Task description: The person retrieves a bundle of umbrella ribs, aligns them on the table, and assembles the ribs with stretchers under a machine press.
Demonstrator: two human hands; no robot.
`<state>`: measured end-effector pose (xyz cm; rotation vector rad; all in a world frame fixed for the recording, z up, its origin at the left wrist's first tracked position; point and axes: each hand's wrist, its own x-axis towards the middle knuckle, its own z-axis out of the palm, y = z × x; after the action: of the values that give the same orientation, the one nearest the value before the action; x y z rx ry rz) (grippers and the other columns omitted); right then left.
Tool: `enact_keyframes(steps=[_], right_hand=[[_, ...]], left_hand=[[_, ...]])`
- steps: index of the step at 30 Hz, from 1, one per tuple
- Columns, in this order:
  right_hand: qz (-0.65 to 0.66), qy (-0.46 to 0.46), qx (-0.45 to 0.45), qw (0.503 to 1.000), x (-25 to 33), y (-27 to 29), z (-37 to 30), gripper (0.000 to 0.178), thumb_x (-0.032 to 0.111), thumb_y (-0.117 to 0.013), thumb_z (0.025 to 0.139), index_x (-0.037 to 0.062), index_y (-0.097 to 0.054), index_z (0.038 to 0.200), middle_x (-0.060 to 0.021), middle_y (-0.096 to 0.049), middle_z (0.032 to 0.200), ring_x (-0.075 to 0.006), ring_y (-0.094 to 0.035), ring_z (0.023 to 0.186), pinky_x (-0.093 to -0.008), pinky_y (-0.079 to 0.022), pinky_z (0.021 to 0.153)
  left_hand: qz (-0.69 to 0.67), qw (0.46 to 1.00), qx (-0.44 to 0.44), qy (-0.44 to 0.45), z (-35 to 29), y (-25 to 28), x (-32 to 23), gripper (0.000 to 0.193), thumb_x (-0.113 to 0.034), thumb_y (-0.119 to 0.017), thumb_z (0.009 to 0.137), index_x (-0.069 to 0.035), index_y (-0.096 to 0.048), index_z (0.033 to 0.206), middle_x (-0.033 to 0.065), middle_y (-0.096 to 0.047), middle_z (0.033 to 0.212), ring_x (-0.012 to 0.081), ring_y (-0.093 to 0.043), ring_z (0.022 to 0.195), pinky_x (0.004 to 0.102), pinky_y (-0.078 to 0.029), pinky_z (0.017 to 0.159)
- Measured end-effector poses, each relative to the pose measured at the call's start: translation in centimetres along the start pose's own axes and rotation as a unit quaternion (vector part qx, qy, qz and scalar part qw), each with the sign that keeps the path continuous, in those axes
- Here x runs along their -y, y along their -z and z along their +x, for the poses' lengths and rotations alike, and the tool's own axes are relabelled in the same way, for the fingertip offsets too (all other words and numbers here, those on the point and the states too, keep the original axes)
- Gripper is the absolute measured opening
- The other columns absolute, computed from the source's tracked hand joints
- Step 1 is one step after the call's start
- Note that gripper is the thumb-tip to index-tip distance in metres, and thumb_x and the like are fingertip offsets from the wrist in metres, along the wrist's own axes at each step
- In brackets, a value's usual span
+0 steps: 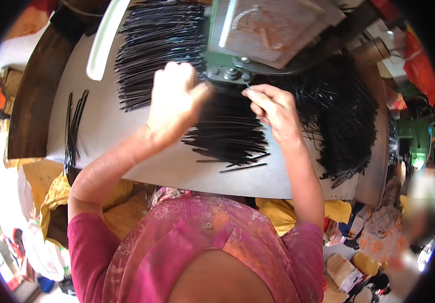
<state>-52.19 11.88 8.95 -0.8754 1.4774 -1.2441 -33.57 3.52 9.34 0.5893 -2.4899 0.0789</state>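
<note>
At the front of a green machine [222,74] with bolts and a hazy guard plate, my right hand [276,108] pinches thumb and forefinger together. A thin sliver shows at its fingertips, too small to name. My left hand [174,98] is curled, its thumb pointing toward the machine. It is somewhat blurred, and whatever it may hold cannot be made out. Beneath and behind it lies a stack of thin black strips [159,55], roughly lined up. Between my hands, a second bundle of black strips [230,126] spreads below the machine toward me.
A larger tangled heap of black strips [343,116] covers the table's right side. A few loose strips [76,126] lie at the left of the metal tabletop [96,96]. A raised dark rim [31,96] edges it. Yellow cloth [275,214] shows below the front edge.
</note>
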Motion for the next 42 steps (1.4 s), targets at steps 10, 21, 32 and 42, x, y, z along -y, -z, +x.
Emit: enact_keyframes(steps=[10,21,32,42], right_hand=[[0.010,-0.023,0.021,0.999,-0.2,0.1,0.1,0.017,0.015,-0.057,0.079,-0.0006,-0.060,0.084,0.0019,-0.044,0.051,-0.0019,-0.033,0.042,-0.0163,-0.022,0.037],[-0.001,0.007,0.018,1.000,0.0,-0.6,0.4,0.018,0.012,-0.054,0.080,-0.0030,-0.059,0.089,0.0032,-0.044,0.055,-0.0008,-0.033,0.045,-0.0154,-0.022,0.039],[0.044,0.019,0.024,0.999,0.1,-1.0,1.3,0.018,0.013,-0.052,0.083,-0.0024,-0.058,0.091,0.0061,-0.040,0.054,0.0008,-0.031,0.043,-0.0144,-0.019,0.036],[0.051,0.017,0.036,0.998,0.0,-0.8,1.7,0.018,0.013,-0.053,0.083,-0.0027,-0.058,0.090,0.0069,-0.039,0.053,0.0012,-0.030,0.043,-0.0139,-0.019,0.036]], left_hand=[[-0.378,0.919,0.097,0.061,-3.1,2.4,-7.7,0.022,-0.002,-0.053,0.063,0.001,-0.052,0.085,0.0098,-0.044,0.075,0.0245,-0.053,0.063,0.0328,-0.046,0.054],[-0.239,0.962,-0.018,0.134,-1.1,-1.7,-2.0,0.032,0.001,-0.055,0.071,-0.002,-0.050,0.103,0.0121,-0.049,0.074,0.0281,-0.051,0.065,0.0344,-0.043,0.060],[-0.245,0.950,-0.014,0.194,1.2,-2.5,-0.2,0.016,-0.001,-0.056,0.075,0.000,-0.059,0.090,0.0085,-0.050,0.071,0.0187,-0.050,0.061,0.0267,-0.041,0.057],[-0.255,0.947,-0.014,0.195,1.3,-3.0,0.1,0.015,-0.001,-0.055,0.075,0.001,-0.059,0.090,0.0091,-0.050,0.072,0.0193,-0.051,0.063,0.0274,-0.040,0.058]])
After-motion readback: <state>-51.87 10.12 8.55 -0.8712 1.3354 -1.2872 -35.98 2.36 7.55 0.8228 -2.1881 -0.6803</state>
